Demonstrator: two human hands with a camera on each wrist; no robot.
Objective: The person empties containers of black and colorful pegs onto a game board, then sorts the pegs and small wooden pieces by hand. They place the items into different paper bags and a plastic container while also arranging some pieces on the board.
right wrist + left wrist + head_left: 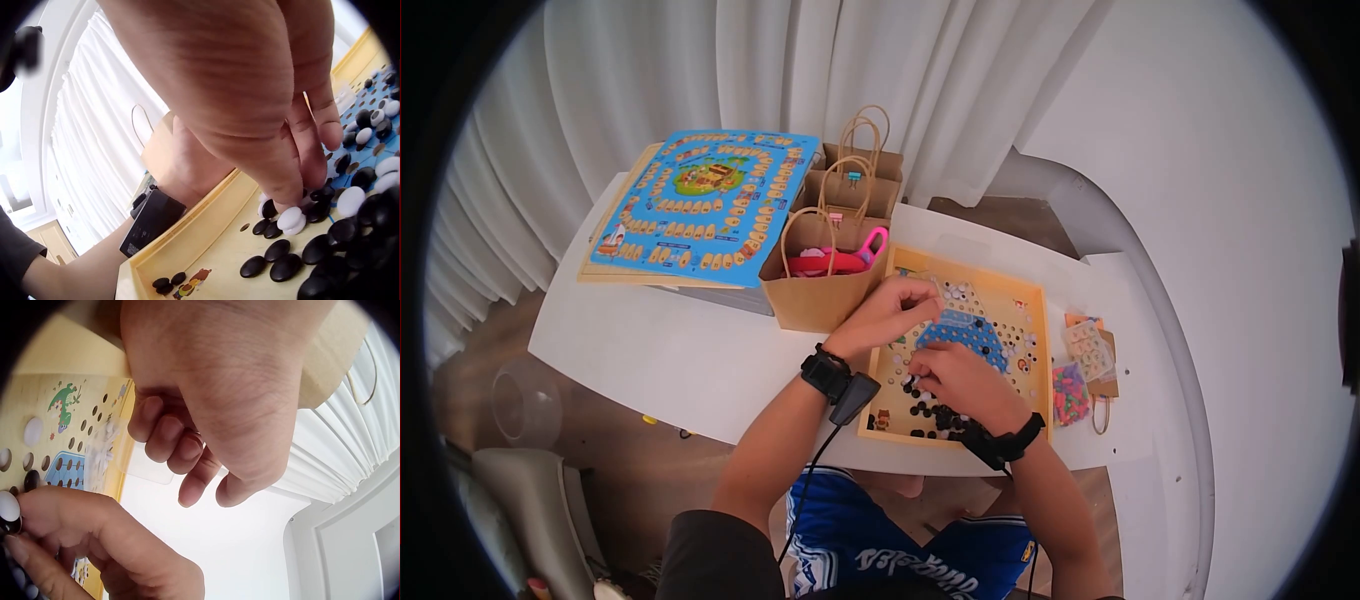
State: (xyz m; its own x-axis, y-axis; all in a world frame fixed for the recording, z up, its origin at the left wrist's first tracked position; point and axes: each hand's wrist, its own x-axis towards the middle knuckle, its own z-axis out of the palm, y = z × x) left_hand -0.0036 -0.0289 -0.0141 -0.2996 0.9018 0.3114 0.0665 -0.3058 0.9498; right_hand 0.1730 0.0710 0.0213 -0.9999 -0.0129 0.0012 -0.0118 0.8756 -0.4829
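Note:
In the head view, a shallow wooden board game tray point(1045, 385) with holes and a blue star pattern holds black and white go stones. My right hand point(968, 380) reaches low into its near half. In the left wrist view, its thumb and index finger pinch a white go stone point(9, 506), with a black stone right beneath it. More black stones point(284, 267) lie close around the fingertips. Over the tray's far left side is my left hand point(890, 315), fingers loosely curled, thumb and index tip apart. Next to these fingers sits a clear plastic box point(147, 464) with white pieces.
Brown paper bags point(825, 305), the front one with pink and red things inside, stand behind and left of the tray. A blue game board point(700, 205) lies on a stack further left. Right of the tray are a bag of colourful beads point(1070, 393) and small packs point(1090, 350).

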